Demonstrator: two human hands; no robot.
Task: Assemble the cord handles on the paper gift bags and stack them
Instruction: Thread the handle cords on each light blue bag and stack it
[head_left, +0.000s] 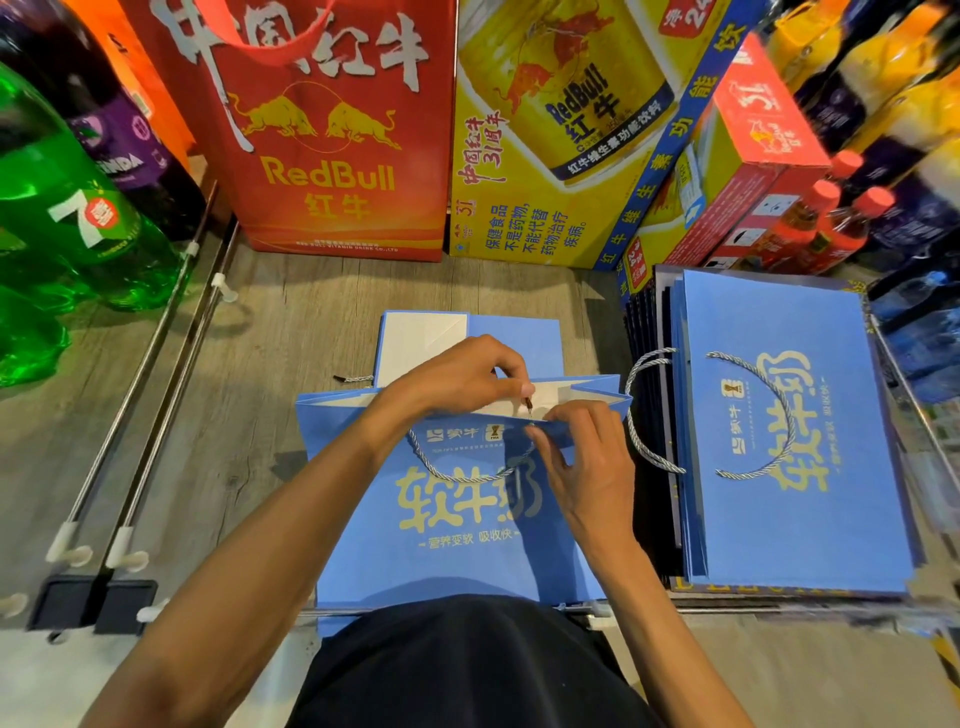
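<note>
"中国红牛", "RedBull" and "红牛" are printed on the tall red paper bag (332, 156) at the far edge of the wood-grain shelf (291, 322). "RedBull 红牛" and "中国红牛31周年" are carried by the yellow cardboard carton (545, 171) just beside it. A white "7" is shown on the green plastic bottle (78, 223) at the left edge. "蒙牛", "软牛奶" and "营养变软 吸收快" are printed on the flat blue paper gift bag (457, 519) at the near edge. "蒙牛" and "软牛奶" are also printed on the stack of blue paper gift bags (789, 441) at the right edge.

Grey wood-grain shelf (291, 312), metal divider rails (183, 364), red carrier bag (332, 156), yellow carton (540, 218), green bottles (57, 228)
</note>
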